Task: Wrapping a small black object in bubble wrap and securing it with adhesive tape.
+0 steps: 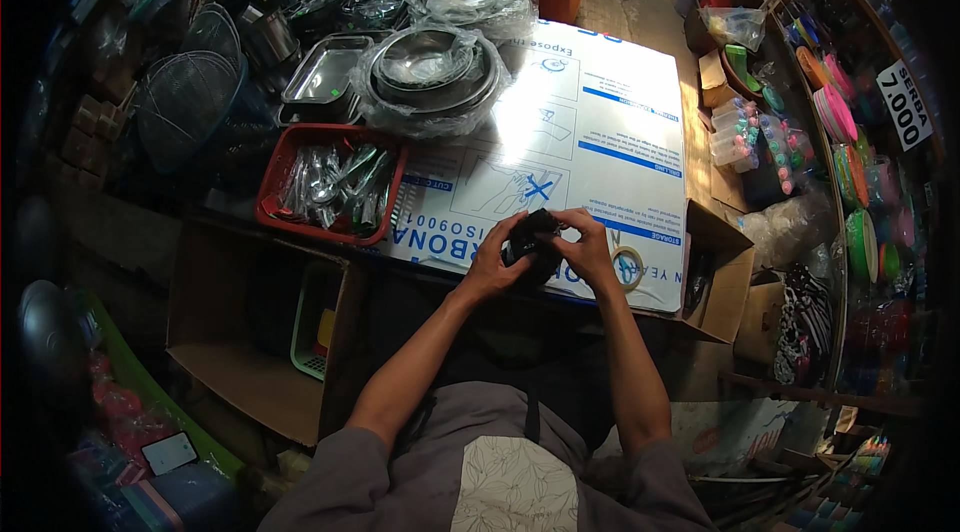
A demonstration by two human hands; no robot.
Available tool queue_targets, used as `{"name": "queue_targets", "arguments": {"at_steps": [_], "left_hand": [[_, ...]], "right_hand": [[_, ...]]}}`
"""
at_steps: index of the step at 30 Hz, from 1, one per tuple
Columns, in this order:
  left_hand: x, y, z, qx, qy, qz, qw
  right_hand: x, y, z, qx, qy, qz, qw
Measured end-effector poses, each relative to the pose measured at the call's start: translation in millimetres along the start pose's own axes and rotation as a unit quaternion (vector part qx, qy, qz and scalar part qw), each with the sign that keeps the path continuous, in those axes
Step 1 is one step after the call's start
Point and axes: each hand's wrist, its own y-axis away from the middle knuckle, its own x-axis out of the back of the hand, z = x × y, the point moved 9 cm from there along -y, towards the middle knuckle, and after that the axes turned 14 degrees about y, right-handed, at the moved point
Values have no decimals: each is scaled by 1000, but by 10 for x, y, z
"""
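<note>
Both hands hold a small black item [534, 241] at the front edge of the white printed sheet [637, 119]; it is too dark to tell its kind. My left hand [496, 256] grips its left side. My right hand [585, 243] has its fingers on the upper right side. Just right of my right hand, a roll of tape [636, 266] lies on the sheet by what look like scissors, partly hidden. Left of my hands stands a red plastic basket [399, 194] of wrapped metal cutlery [330, 183].
Plastic-wrapped metal bowls [431, 74] and rectangular steel trays [326, 71] stand behind the basket. Wire strainers [187, 97] are at the far left. Open cardboard boxes [247, 397] flank the table. Shelves with colourful plastic goods [834, 112] line the right. A phone [169, 453] lies lower left.
</note>
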Motion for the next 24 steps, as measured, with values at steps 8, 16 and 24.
{"name": "queue_targets", "arguments": {"at_steps": [8,16,24], "left_hand": [[-16,41,165,-111,-26,-17,993],[-35,55,195,-104,-23,6,994],[-68,98,282,-171,-80,-21,982]], "right_hand": [[41,273,-402,191,119,-14,974],[-53,618,-495,241,229,8,943],[-137,855,-462,230,281,49,931]]}}
